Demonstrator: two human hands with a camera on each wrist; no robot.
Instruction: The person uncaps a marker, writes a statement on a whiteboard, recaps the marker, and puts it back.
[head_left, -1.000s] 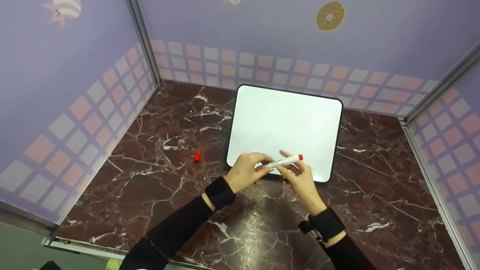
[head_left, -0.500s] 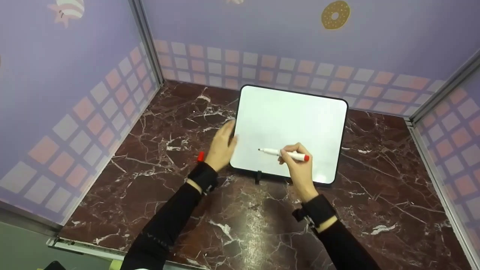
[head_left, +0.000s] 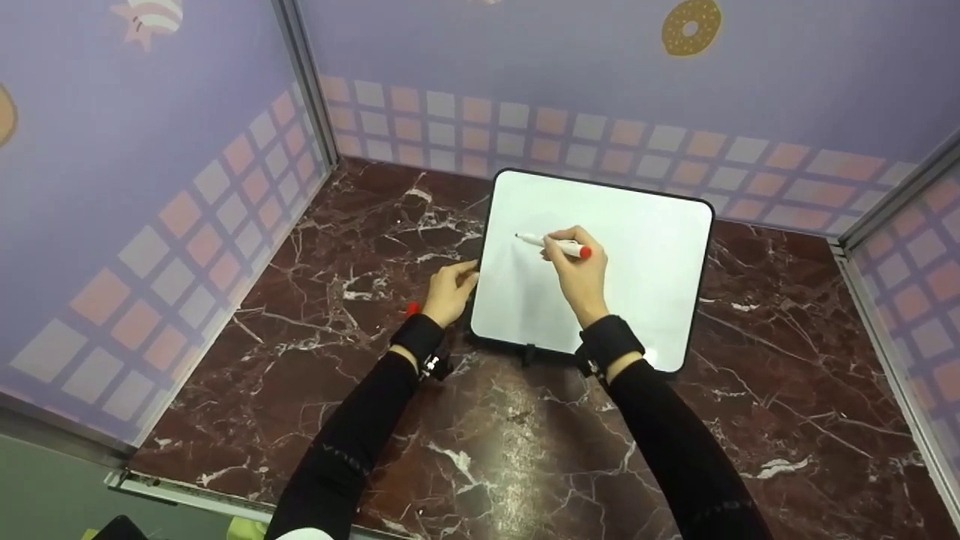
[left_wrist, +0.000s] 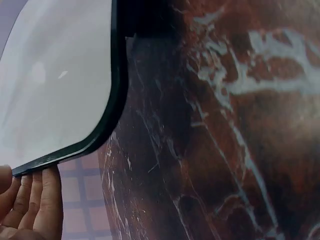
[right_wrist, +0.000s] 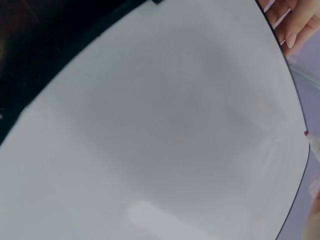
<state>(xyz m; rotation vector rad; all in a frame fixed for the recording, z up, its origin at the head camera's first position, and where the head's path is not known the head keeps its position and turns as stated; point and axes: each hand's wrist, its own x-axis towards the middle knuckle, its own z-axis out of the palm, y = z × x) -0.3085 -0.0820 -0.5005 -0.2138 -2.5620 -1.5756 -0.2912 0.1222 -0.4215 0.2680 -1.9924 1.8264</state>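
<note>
Only the head view's centre plainly shows the marker [head_left: 531,239] — right hand [head_left: 583,276] pinching it, left hand [head_left: 448,294] gripping the whiteboard [head_left: 649,262] at left.

Uncapped marker [head_left: 569,247] over a whiteboard [head_left: 649,270]

The white, red-ended marker, pinched in the right hand [head_left: 583,276], points its dark tip leftward, contact unclear. The black-rimmed whiteboard stands tilted, its left edge gripped by the left hand [head_left: 447,294].

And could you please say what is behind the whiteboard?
Past the whiteboard, the purple wall shows above and marbled tabletop at both sides; the left hand holds the board's left edge. Anything directly behind the board is hidden.
</note>
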